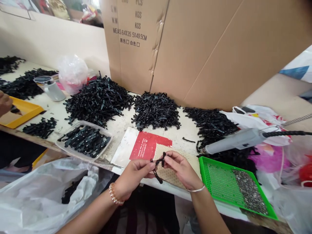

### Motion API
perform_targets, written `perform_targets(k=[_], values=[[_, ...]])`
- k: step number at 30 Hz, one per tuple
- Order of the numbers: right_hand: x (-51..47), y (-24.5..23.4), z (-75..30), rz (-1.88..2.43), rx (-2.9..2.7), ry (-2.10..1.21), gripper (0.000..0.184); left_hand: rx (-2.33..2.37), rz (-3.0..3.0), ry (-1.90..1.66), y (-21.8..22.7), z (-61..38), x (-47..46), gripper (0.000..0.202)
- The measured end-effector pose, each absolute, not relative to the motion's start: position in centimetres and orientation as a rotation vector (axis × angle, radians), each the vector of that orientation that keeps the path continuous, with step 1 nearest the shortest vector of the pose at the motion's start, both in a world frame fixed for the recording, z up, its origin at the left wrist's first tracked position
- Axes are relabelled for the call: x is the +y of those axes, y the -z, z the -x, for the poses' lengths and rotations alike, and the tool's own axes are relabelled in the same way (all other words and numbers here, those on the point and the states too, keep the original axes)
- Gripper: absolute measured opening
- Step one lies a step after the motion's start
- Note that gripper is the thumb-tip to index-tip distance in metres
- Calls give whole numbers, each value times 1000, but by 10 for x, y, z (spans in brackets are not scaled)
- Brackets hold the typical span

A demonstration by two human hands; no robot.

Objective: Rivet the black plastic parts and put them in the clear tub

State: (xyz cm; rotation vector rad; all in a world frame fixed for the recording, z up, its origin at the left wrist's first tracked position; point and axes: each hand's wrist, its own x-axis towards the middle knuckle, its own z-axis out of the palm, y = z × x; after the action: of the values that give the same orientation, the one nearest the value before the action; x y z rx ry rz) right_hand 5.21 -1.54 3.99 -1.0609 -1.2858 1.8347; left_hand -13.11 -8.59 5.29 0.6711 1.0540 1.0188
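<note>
My left hand (136,174) and my right hand (180,169) meet at the table's front edge, both pinched on a small black plastic strip piece (159,165) held between them. One end of the piece hangs down below my left fingers. Under the hands lies a beige perforated mat (170,175) beside a red and white card (146,144). A bead bracelet is on my left wrist, a thin bangle on my right.
Black strip piles (97,100) (156,110) (214,123) cover the table. A clear tray (84,139) of strips, a green tray (219,182) of small metal bits, a grey power tool (239,139), plastic bags, a large cardboard box (207,48), a yellow tray (18,113) by another person's hand (5,102).
</note>
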Motion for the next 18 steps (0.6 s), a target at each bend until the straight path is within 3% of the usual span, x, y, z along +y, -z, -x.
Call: perform_targets(k=[7, 18], values=[[-19, -47, -56, 1032, -1247, -1895, 33, 998, -717, -796, -60, 125, -94, 43], [-19, -51, -51, 952, -1213, -2075, 32, 966, -666, -768, -57, 123, -95, 44]])
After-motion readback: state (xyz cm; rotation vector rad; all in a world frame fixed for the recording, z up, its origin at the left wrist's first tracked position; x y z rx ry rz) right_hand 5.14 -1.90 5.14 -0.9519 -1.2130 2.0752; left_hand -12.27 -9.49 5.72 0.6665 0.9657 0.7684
